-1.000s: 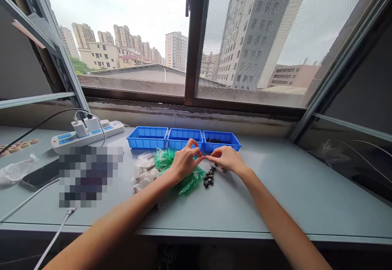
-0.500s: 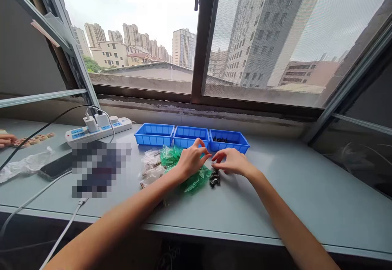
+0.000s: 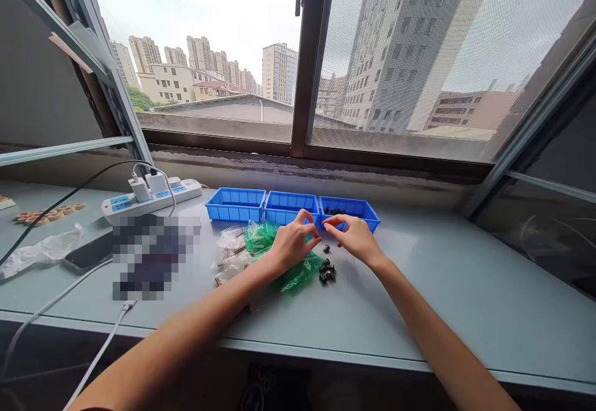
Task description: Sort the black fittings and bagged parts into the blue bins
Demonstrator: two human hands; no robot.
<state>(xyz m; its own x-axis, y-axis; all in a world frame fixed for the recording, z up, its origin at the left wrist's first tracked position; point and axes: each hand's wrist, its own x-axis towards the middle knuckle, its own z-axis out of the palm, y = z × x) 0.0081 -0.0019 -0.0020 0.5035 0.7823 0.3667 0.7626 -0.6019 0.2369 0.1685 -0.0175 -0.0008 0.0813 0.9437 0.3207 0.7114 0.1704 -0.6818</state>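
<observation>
My left hand (image 3: 291, 243) is over the green plastic bags (image 3: 300, 273), its thumb and a finger curled together at the tips. Facing it, my right hand (image 3: 356, 237) has its thumb and index finger pinched in front of the right blue bin. Anything between the fingertips of either hand is too small to make out. Below the hands lies a small pile of black parts (image 3: 326, 272), with a single black part (image 3: 326, 249) just above it. More black pieces (image 3: 334, 212) are inside the right blue bin (image 3: 367, 220).
Two more blue bins (image 3: 236, 213) (image 3: 292, 217) stand in the row. Clear bags (image 3: 230, 256) lie beside the green ones. To the left are a power strip (image 3: 158, 202), a dark phone (image 3: 88, 252), cables, a crumpled plastic wrap (image 3: 46, 246) and small tan pieces (image 3: 51, 213).
My right hand has lifted slightly away from the pile, uncovering the single black part. My left hand has barely moved. The other person's hand at the far left has gone out of view.
</observation>
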